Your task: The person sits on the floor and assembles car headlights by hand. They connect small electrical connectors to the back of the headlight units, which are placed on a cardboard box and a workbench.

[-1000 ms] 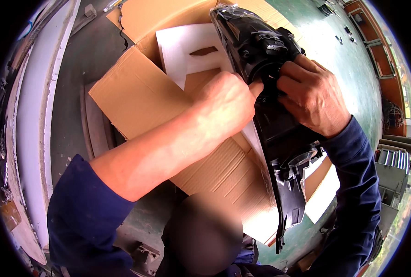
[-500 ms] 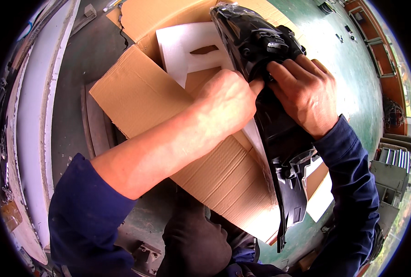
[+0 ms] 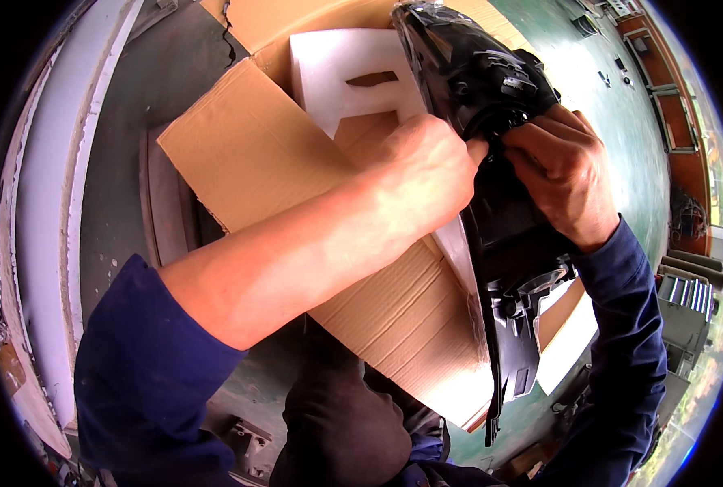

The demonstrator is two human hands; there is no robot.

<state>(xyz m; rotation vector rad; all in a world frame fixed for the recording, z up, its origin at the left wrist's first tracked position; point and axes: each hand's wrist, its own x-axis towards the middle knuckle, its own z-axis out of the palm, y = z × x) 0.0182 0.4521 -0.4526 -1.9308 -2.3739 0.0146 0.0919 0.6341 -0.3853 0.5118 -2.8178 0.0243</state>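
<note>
- Left hand (image 3: 428,169) is curling into a loose fist, one digit pointing at the rim of a round opening (image 3: 501,123); I cannot tell whether it is pinching anything.
- Right hand (image 3: 571,169) is bending its fingers over the other side of that opening, the tips lying out of sight, so their grip is not showing either.
- Both are meeting at one spot from opposite sides, probably so that one can be steadying while the other is working.
- Beneath them, a long black headlight (image 3: 495,219) is lying along the right side of an open cardboard box (image 3: 256,146), its back facing up, likely to leave the opening within reach.
- Its near end is jutting past a box flap (image 3: 402,308); the box seems to be propping it up, though the contact is mostly hidden.
- White foam (image 3: 321,73) with a slot is standing inside the box, perhaps serving as padding.
- Nearer the body, a dark-clothed knee (image 3: 341,414) is bending close to the flap.
- Further out, green floor (image 3: 633,174) is stretching toward brown shelves (image 3: 674,122) on the right.
</note>
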